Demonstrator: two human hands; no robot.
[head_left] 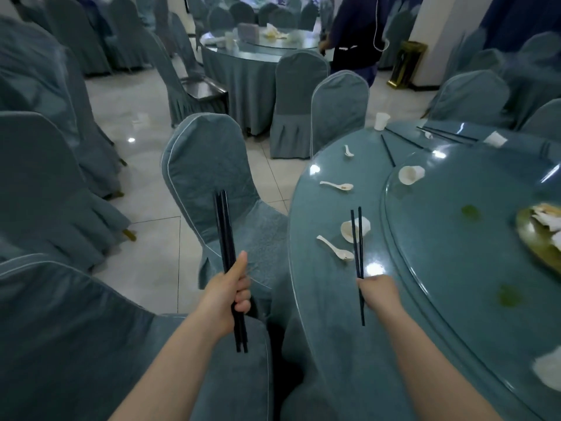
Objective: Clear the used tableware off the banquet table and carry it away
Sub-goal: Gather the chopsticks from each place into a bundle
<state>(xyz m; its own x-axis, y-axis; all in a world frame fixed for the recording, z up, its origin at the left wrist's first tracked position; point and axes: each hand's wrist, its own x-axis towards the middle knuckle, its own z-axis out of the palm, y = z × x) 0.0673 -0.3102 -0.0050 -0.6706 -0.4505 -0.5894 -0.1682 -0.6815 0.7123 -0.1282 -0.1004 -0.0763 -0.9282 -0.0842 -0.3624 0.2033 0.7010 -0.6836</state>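
Note:
My left hand [229, 294] grips a bundle of black chopsticks [224, 226] upright over a covered chair. My right hand [378, 291] pinches a pair of black chopsticks [356, 238] above the round banquet table [321, 299]. On the table's rim lie a white spoon [335, 248], a tipped white paper cup [355, 227], a second spoon [337, 185] and a third spoon [348, 151]. Another tipped cup [410, 174] lies on the glass turntable [455, 253]. More black chopsticks [388, 151] and an upright cup [381, 120] are at the far edge.
Covered chairs crowd the left and front, one [209, 165] right beside the table. A gold plate of scraps [540, 238] sits on the turntable at right. Another set table [261, 47] stands at the back, with a person [358, 31] beside it. Tiled floor runs between.

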